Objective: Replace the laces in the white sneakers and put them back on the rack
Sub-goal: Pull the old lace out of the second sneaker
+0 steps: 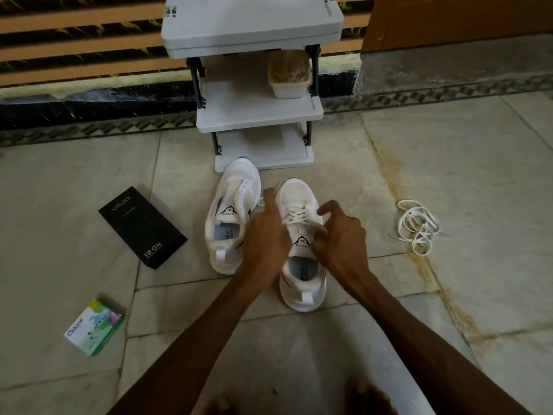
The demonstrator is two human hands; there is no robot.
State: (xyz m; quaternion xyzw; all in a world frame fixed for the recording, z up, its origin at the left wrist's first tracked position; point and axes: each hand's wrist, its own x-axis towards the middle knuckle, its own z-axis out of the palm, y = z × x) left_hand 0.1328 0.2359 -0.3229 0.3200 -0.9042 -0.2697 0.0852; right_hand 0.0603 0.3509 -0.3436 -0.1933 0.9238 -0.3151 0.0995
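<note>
- Green box and black box lie on the floor at 8 and 9 o'clock, well clear of the work; leave them.
- Left sneaker, just left of centre, shows bare eyelets and no lace, so it needs lacing too.
- Left hand: fingers curled, one raised, seemingly pinching the lace at the shoe's left edge. It should steady the upper while the other hand pulls.
- Right sneaker, at centre with its toe towards 12 o'clock, has crossed lacing over its lower eyelets. Whether the lace is going in or coming out I cannot tell. Either way, work one eyelet pair at a time, keeping the lace flat and both ends even.
- Right hand: fingers bent, apparently gripping the lace at the right edge. Pull gently, along the eyelet line.
- Loose laces lie tangled at 3 o'clock, well apart; untangle them before use.
- Rack stands at 12 o'clock, with free shelf room for the pair.
</note>
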